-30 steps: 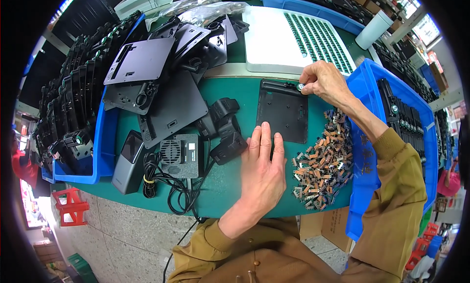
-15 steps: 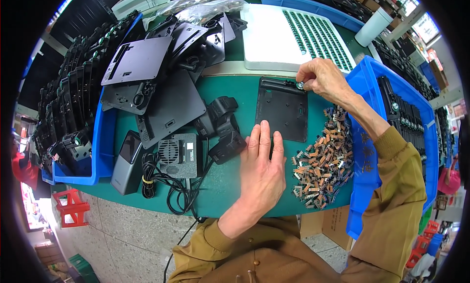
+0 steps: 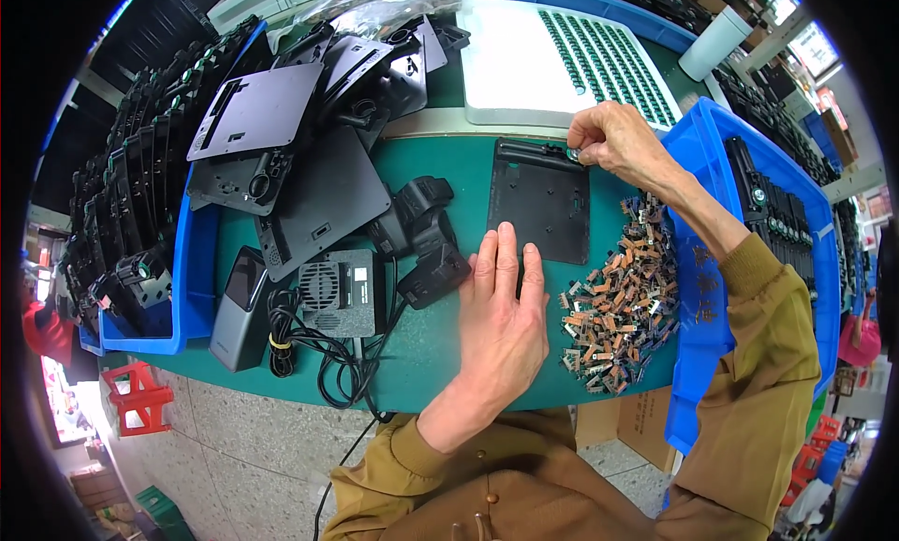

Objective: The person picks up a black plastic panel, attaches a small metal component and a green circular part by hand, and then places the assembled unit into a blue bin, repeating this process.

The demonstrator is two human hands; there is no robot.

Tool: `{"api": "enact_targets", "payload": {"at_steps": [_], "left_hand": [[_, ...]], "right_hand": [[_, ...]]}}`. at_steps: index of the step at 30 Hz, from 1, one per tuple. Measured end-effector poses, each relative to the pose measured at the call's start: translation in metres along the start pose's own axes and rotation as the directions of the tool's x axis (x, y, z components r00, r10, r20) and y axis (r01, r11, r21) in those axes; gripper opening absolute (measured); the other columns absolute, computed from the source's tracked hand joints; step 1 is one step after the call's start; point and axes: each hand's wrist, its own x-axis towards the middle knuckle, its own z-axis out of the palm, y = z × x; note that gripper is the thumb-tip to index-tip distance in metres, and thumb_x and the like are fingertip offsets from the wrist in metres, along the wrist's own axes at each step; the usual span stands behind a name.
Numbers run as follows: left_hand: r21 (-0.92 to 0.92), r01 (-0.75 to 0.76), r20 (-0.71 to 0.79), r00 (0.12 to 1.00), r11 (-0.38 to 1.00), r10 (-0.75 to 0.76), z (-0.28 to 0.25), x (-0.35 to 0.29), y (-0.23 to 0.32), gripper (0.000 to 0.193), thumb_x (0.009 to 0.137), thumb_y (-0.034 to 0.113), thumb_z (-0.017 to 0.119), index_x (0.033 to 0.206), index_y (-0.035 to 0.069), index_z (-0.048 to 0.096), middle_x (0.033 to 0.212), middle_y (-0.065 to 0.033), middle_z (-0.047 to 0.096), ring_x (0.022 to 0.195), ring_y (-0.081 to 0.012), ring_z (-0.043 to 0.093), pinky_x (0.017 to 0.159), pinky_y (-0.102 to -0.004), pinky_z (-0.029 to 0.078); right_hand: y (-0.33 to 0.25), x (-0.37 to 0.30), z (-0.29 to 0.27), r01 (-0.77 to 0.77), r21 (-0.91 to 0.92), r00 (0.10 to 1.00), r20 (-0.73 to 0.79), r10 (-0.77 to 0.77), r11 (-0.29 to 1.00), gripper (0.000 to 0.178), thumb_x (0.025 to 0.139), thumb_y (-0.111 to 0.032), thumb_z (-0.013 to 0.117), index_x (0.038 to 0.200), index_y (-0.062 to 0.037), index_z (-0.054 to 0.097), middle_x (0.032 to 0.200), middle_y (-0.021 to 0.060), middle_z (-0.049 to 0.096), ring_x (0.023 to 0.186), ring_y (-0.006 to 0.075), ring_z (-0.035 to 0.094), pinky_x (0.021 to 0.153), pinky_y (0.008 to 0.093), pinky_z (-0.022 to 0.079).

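A flat black plastic panel [image 3: 541, 208], with a raised cylindrical ridge along its far edge, lies on the green table. My right hand [image 3: 618, 143] pinches thumb and fingers together at the panel's far right corner. Partly showing under the fingertips is a small round part [image 3: 573, 154], pale and greenish; the fingers hide the rest. My left hand [image 3: 504, 316] lies flat with its fingers stretched out, fingertips at the panel's near left edge. To the panel's right is a heap of small orange and metal components [image 3: 618, 307].
A white tray [image 3: 510, 63] with rows of small green round parts stands behind. Blue bins [image 3: 698, 166] of black panels flank the table. On the left are stacked panels [image 3: 257, 110], a grey power bank [image 3: 242, 307], a fan unit [image 3: 342, 293], cables and black mounts [image 3: 426, 232].
My right hand has tipped slightly and its fingertips now cover more of the small round part. The left hand stays in place; the whole view has shifted a little.
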Motion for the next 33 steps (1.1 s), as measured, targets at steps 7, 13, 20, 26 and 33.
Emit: {"api": "enact_targets", "payload": {"at_steps": [7, 13, 20, 26, 33], "left_hand": [[0.017, -0.011, -0.013, 1.000, 1.000, 0.012, -0.001, 0.001, 0.001, 0.053, 0.081, 0.006, 0.066, 0.129, -0.007, 0.050, 0.144, -0.0283, 0.036, 0.131, -0.0436, 0.037, 0.105, -0.0521, 0.035], [0.024, -0.034, -0.026, 0.999, 0.999, 0.035, 0.002, -0.001, -0.001, 0.054, 0.079, 0.006, 0.066, 0.129, -0.007, 0.050, 0.144, -0.0292, 0.036, 0.131, -0.0435, 0.038, 0.104, -0.0510, 0.035], [0.059, -0.057, -0.036, 0.998, 0.997, 0.060, 0.002, -0.002, -0.003, 0.051, 0.083, 0.012, 0.064, 0.128, -0.009, 0.050, 0.143, -0.0311, 0.037, 0.130, -0.0429, 0.038, 0.103, -0.0530, 0.036], [0.068, -0.059, -0.049, 0.997, 0.996, 0.063, 0.003, -0.001, -0.003, 0.051, 0.082, 0.012, 0.064, 0.128, -0.008, 0.051, 0.142, -0.0304, 0.039, 0.130, -0.0421, 0.038, 0.103, -0.0517, 0.036], [0.019, -0.037, -0.050, 0.998, 0.999, 0.038, 0.003, -0.002, -0.001, 0.053, 0.082, 0.009, 0.065, 0.130, -0.007, 0.049, 0.143, -0.0292, 0.038, 0.131, -0.0433, 0.037, 0.108, -0.0525, 0.033]], "right_hand": [[-0.006, -0.002, 0.003, 0.079, -0.177, 0.994, -0.067, -0.092, 0.981, 0.018, 0.067, 0.004, 0.059, 0.080, -0.0004, 0.071, 0.078, 0.0161, 0.070, 0.077, 0.0304, 0.069, 0.069, 0.0419, 0.054], [0.005, -0.007, -0.002, 0.096, -0.129, 0.990, -0.090, -0.108, 0.987, 0.022, 0.066, -0.009, 0.069, 0.087, -0.0003, 0.068, 0.078, 0.0135, 0.069, 0.075, 0.0272, 0.067, 0.067, 0.0393, 0.051], [0.005, -0.044, -0.024, -0.017, -0.341, 0.990, 0.127, 0.063, 0.940, 0.017, 0.064, -0.009, 0.074, 0.079, -0.0041, 0.068, 0.079, 0.0137, 0.068, 0.080, 0.0323, 0.067, 0.067, 0.0445, 0.052], [0.007, -0.050, -0.012, -0.090, -0.497, 0.964, 0.176, 0.201, 0.863, 0.022, 0.062, -0.013, 0.076, 0.081, -0.0047, 0.068, 0.082, 0.0144, 0.068, 0.082, 0.0332, 0.066, 0.068, 0.0442, 0.052], [0.015, -0.049, -0.015, -0.102, -0.364, 0.972, 0.160, 0.170, 0.926, 0.020, 0.062, -0.015, 0.076, 0.077, -0.0036, 0.069, 0.079, 0.0118, 0.068, 0.081, 0.0301, 0.067, 0.068, 0.0424, 0.052]]}}
